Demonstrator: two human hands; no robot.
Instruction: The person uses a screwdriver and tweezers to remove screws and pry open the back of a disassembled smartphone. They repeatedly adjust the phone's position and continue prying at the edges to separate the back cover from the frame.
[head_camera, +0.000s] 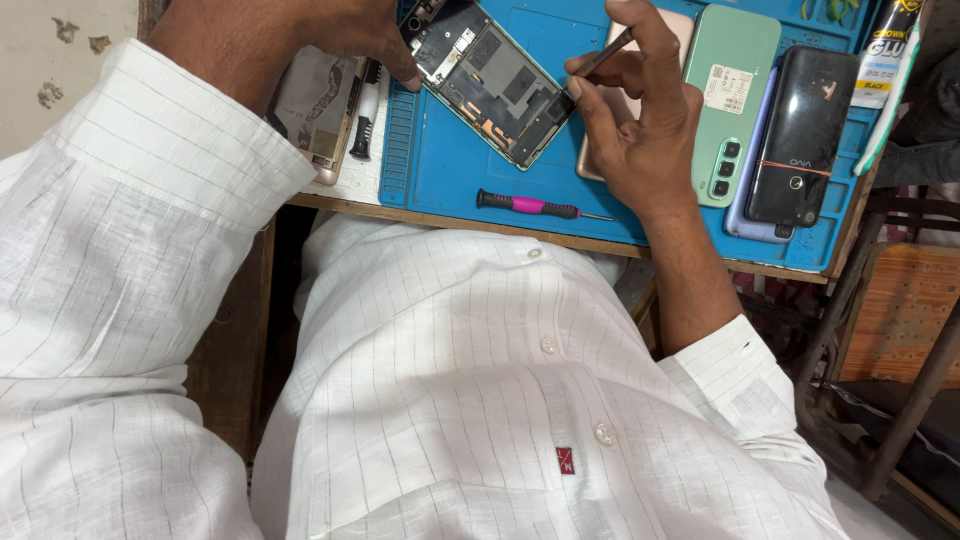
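At a cluttered repair bench, the person's right hand (640, 120) pinches a slim metal tool (600, 55) between thumb and fingers, its tip angled down at the lower right edge of an opened phone (492, 82). The left hand (375, 40), partly out of frame at the top, presses its fingertips on the phone's upper left corner, steadying it; the palm is hidden, so how it curls beyond that cannot be told. The phone lies back-off and tilted on a blue work mat (450, 165), its dark shields and copper-coloured contacts exposed.

Judging from the grip and the tool's angle, the work appears to be at the stage of picking or prying at a small part near the frame's edge. Such a move calls for a light, controlled touch, with the steadying hand holding the phone from sliding on the mat.

Just below the phone lies a small screwdriver with a pink and black handle (530, 206), untouched. To the right rest a pale green phone (735, 90) and a black phone bound with a rubber band (800, 130), overlapping another handset. A detached panel (312, 105) sits left of the mat, and a glue tube (885, 60) stands at far right.
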